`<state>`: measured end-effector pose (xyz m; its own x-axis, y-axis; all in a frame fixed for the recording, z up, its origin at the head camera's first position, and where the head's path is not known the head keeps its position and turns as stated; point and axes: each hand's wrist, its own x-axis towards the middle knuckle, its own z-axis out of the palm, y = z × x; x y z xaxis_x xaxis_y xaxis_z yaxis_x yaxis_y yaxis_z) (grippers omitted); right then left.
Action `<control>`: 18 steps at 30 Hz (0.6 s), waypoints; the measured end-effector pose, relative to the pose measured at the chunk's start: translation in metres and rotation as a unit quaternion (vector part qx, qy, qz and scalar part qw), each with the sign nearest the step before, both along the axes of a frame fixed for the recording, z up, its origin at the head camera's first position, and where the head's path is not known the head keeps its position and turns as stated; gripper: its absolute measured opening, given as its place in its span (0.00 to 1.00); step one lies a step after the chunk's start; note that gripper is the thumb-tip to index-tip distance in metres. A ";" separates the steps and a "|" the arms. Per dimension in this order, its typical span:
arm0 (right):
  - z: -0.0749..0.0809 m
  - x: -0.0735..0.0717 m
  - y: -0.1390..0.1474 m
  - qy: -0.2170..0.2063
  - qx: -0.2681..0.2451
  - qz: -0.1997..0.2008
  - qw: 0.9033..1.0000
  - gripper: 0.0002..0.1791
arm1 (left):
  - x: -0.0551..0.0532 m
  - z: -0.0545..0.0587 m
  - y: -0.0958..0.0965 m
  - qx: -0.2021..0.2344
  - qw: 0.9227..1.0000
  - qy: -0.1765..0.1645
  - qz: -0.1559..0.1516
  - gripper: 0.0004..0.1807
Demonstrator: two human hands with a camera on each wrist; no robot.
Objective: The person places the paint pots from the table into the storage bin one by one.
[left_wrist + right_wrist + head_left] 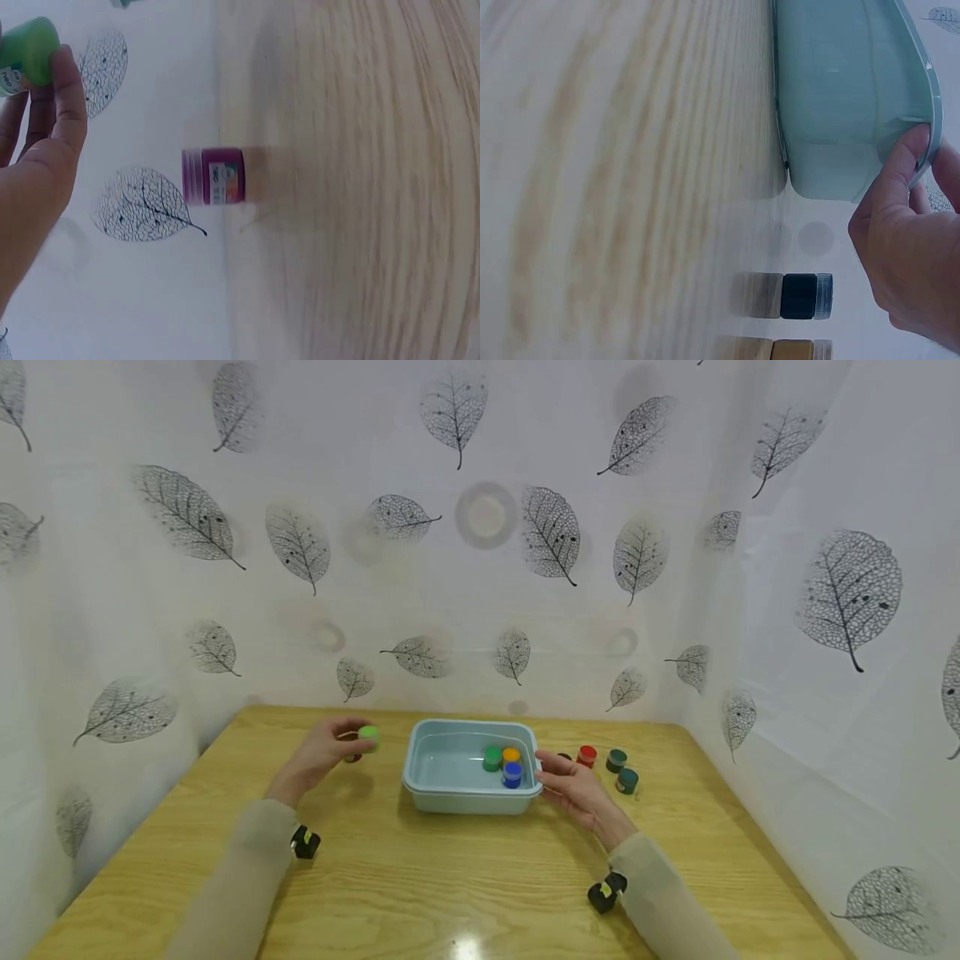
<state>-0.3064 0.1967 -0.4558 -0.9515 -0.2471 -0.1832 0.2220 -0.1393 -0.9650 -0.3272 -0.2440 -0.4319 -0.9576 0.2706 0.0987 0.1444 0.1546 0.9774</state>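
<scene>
My left hand (318, 756) pinches a light green paint jar (368, 736) above the table, left of a pale blue plastic basin (468, 802). Below that hand stands a purple paint jar (217, 176), mostly hidden in the head view. My right hand (583, 795) grips the basin's right rim, with the thumb (904, 161) below the lip in the right wrist view. Inside the basin, grouped at its right end, are a green jar (492, 759), an orange jar (511, 755) and a blue jar (512, 775).
Right of the basin stand a red jar (587, 756), a dark green jar (617, 761) and a teal jar (627, 782). The right wrist view shows a near-black jar (799, 296) and an ochre jar (792, 349). A leaf-patterned curtain (480, 593) surrounds the wooden table (420, 893).
</scene>
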 end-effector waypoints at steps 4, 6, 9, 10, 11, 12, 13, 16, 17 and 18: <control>0.000 0.000 0.000 0.000 0.002 -0.005 1.000 0.31 | 0.000 0.001 0.011 -0.011 1.000 -0.003 0.018 0.30; -0.001 -0.001 0.000 0.001 0.002 -0.004 1.000 0.31 | 0.000 0.002 0.018 -0.021 0.999 0.003 0.027 0.30; -0.001 0.000 -0.001 0.000 -0.001 0.000 1.000 0.32 | 0.003 0.003 0.030 -0.034 0.999 0.020 0.037 0.29; -0.002 0.001 -0.001 0.000 -0.002 0.000 1.000 0.32 | 0.003 0.003 0.033 -0.035 0.998 0.028 0.039 0.29; -0.002 0.001 -0.001 0.000 -0.002 0.001 1.000 0.32 | 0.004 0.002 0.037 -0.035 0.998 0.034 0.040 0.28; -0.001 0.001 -0.001 0.001 -0.002 0.001 1.000 0.32 | 0.004 0.002 0.041 -0.034 0.998 0.041 0.040 0.27; -0.001 0.001 -0.001 0.002 -0.001 0.000 1.000 0.32 | 0.005 0.002 0.044 -0.034 0.998 0.045 0.042 0.27; -0.001 0.001 -0.002 0.003 0.002 -0.002 1.000 0.31 | 0.005 0.001 0.056 -0.029 0.997 0.052 0.042 0.26; -0.001 0.001 -0.002 0.004 0.003 -0.003 1.000 0.31 | 0.005 0.002 0.060 -0.024 0.998 0.050 0.041 0.27; -0.001 0.001 -0.002 0.005 0.005 -0.004 1.000 0.31 | 0.006 0.003 0.064 -0.020 0.998 0.050 0.039 0.27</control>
<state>-0.3052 0.1951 -0.4565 -0.9551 -0.2387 -0.1757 0.2111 -0.1317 -0.9686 -0.3211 -0.1802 -0.4291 -0.9619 0.2016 0.1845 0.2262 0.2084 0.9515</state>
